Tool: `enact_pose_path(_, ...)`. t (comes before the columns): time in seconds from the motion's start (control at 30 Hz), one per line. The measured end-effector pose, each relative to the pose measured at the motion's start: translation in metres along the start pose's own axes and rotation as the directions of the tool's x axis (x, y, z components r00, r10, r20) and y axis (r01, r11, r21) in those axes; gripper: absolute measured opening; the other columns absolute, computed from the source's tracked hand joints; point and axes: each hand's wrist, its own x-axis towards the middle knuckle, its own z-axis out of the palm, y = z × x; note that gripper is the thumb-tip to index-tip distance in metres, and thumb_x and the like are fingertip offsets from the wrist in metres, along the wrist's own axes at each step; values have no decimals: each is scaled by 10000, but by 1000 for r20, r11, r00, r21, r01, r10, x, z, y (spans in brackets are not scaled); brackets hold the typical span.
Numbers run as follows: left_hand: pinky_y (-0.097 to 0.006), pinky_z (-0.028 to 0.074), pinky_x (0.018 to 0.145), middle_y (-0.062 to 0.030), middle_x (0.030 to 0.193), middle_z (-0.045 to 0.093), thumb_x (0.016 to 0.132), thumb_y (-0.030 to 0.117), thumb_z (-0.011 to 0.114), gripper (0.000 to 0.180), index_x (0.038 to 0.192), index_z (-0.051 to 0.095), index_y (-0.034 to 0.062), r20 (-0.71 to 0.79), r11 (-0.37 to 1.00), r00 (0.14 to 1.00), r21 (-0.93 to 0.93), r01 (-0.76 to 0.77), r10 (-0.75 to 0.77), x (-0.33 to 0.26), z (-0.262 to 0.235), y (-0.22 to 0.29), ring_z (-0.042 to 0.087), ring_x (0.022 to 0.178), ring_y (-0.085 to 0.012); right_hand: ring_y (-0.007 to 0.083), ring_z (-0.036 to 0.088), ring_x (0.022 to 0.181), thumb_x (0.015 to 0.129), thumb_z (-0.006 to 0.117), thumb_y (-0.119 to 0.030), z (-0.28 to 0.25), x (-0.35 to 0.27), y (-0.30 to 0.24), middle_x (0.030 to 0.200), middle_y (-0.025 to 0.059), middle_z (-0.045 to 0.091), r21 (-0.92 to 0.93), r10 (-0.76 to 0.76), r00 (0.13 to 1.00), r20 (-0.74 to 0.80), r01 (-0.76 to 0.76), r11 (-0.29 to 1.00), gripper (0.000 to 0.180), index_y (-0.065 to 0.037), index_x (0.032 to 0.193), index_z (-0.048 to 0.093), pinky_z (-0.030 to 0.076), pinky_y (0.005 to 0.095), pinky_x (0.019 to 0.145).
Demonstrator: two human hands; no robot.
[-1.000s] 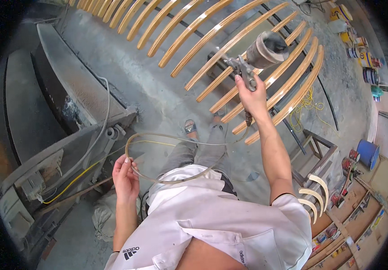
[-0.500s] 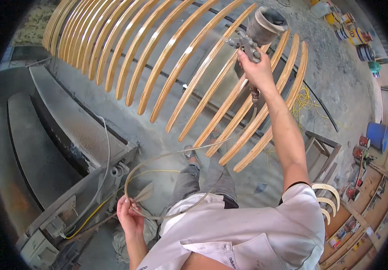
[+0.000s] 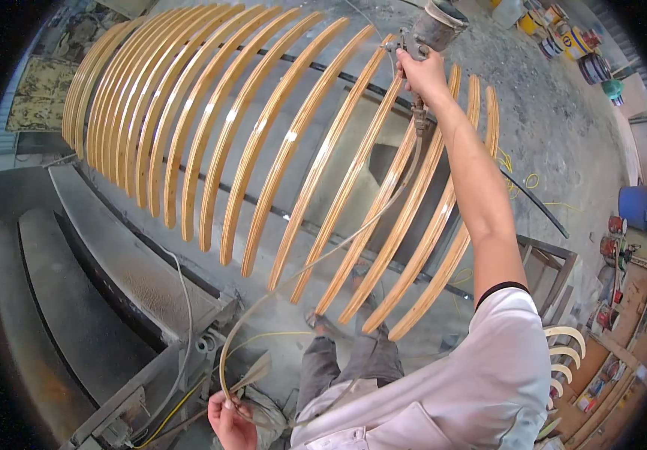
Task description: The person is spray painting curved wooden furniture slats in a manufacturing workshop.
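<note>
the spray gun (image 3: 412, 45) hangs over the far ends of the curved wooden slats (image 3: 291, 136), in the right-hand part of their row, its nozzle turned toward the left of the slats. the work looks to be under way rather than finished: many slats carry bright glossy streaks, yet gloss alone does not settle which have had a coat and which are left, and whether spray is leaving the nozzle cannot be made out. the right hand (image 3: 424, 73) is wrapped round the gun's grip, below its cup (image 3: 440, 27); whether the trigger is pressed i cannot tell. that arm reaches out with a slight bend, crossing over the right end of the slats. from the gun the hose (image 3: 224, 367) runs across the slats and bows out past their near ends, where the left hand (image 3: 231, 421) pinches it between thumb and fingers, close to the body. to the left of the slats lie grey curved panels (image 3: 76, 300); well to the right of the slats stands a blue bucket (image 3: 636, 209)
</note>
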Motion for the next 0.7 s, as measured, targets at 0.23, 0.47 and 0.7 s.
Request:
enact_pose_path(0.23, -220, 442, 578, -47, 890, 642, 909, 54, 624, 171, 1079, 604, 43, 1, 993, 999, 110, 34, -34, -8, 35, 4, 558, 673, -105, 181, 590, 454, 851, 661, -254, 2, 84, 33, 621, 66, 632, -53, 19, 994, -108, -25, 998, 254, -3, 849, 629, 494, 336, 449)
enact_pose_path(0.47, -231, 454, 577, -36, 862, 637, 910, 64, 634, 178, 1083, 608, 38, -3, 994, 999, 98, 52, -52, -9, 19, -7, 558, 665, -104, 179, 600, 476, 861, 657, -268, -1, 73, 32, 655, 67, 641, -113, -25, 989, -147, 8, 994, 261, -11, 890, 619, 485, 330, 472)
enact_pose_path(0.7, -224, 477, 607, -55, 864, 608, 915, 79, 604, 157, 1053, 562, 17, -61, 998, 997, 38, 46, -43, 4, -21, -28, 568, 675, -112, 94, 542, 507, 875, 672, -292, -33, -102, -45, 673, 12, 622, -103, 19, 981, 192, 1, 995, 266, -32, 920, 639, 436, 269, 435)
